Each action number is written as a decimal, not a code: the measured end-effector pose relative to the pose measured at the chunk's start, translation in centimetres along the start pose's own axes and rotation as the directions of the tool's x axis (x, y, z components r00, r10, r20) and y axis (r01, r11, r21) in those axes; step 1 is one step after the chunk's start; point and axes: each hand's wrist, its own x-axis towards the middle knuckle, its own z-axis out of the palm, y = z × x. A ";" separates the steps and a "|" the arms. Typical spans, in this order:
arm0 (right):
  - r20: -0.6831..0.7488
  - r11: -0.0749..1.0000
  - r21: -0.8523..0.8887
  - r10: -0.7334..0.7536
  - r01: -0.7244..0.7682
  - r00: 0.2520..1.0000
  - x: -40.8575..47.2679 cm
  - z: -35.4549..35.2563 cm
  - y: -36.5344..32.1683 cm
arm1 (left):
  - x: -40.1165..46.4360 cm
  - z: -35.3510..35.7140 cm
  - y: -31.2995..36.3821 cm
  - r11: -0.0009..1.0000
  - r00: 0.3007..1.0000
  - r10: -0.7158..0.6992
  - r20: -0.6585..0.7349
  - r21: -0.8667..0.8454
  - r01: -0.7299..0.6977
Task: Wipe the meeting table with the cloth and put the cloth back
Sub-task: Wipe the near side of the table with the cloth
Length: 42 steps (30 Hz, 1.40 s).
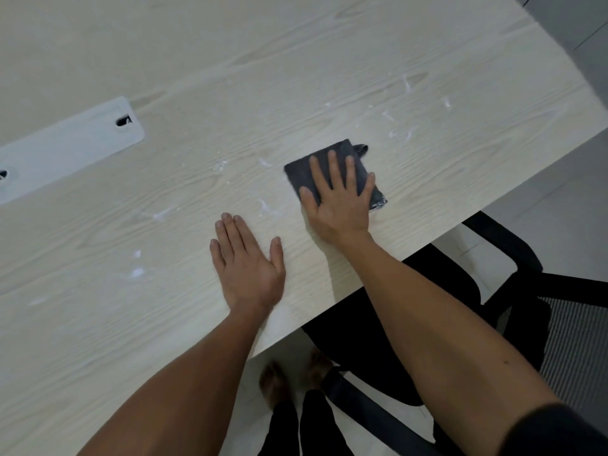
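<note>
A folded dark grey cloth (301, 172) lies flat on the pale wood-grain meeting table (230, 77), close to its near edge. My right hand (339, 200) presses down on the cloth with straight, spread fingers and covers most of it. To its left, my left hand (248, 261) rests palm-down on the bare tabletop, fingers straight and together. White smears and specks (408, 83) are scattered over the table around and beyond the cloth.
A grey cable-port cover (69, 143) with cut-outs is set into the table at the left. A black mesh office chair (513, 311) stands under and beside the table edge at the right. Feet (296, 376) show on the pale tiled floor below.
</note>
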 end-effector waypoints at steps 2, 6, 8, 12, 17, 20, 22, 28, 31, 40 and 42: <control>-0.016 0.996 -0.007 -0.088 0.088 0.996 -2.5 0.0 1.4 | 0.0 -0.1 0.1 1.000 1.000 -0.004 -0.001 0.000 0.004; -0.025 0.997 -0.002 0.073 -0.073 0.997 -3.6 -0.8 5.0 | -0.1 -0.1 0.1 1.000 1.000 0.013 0.000 0.000 -0.013; -0.036 0.981 0.007 0.196 -0.196 0.980 -1.3 -1.4 5.1 | -0.2 -0.1 0.1 1.000 1.000 0.014 0.003 0.000 -0.014; -0.032 0.956 0.079 0.285 -0.282 0.958 3.2 -1.5 1.8 | 0.1 0.0 0.2 1.000 1.000 0.020 -0.013 -0.008 -0.021; -0.015 0.993 -0.014 -0.113 0.113 0.993 -3.7 -0.4 1.6 | 0.0 -0.1 -0.2 0.998 0.998 0.055 -0.006 -0.020 -0.055; -0.012 1.000 -0.028 0.005 -0.005 1.000 -7.5 -1.1 6.5 | 0.4 -0.6 1.4 0.970 0.970 0.242 0.008 0.016 -0.242; 0.004 0.987 -0.016 0.159 -0.159 0.987 -6.6 -2.5 9.7 | 1.2 -0.9 3.7 0.935 0.935 0.355 0.023 -0.006 -0.355; -0.056 0.937 0.112 0.339 -0.331 0.939 5.6 -4.6 9.9 | 4.8 0.7 10.9 0.872 0.871 0.488 0.057 -0.003 -0.489; -0.047 0.997 0.033 0.075 -0.073 0.996 6.2 -4.3 9.5 | 7.7 1.6 14.0 0.881 0.881 0.474 0.019 0.005 -0.474; -0.079 0.951 0.058 0.309 -0.305 0.948 8.5 -6.8 18.3 | 10.9 2.6 19.0 0.915 0.913 0.403 0.065 -0.015 -0.403; -0.079 0.953 0.078 0.298 -0.292 0.951 11.4 -6.8 17.1 | 11.1 3.0 19.2 0.917 0.915 0.399 0.057 -0.002 -0.399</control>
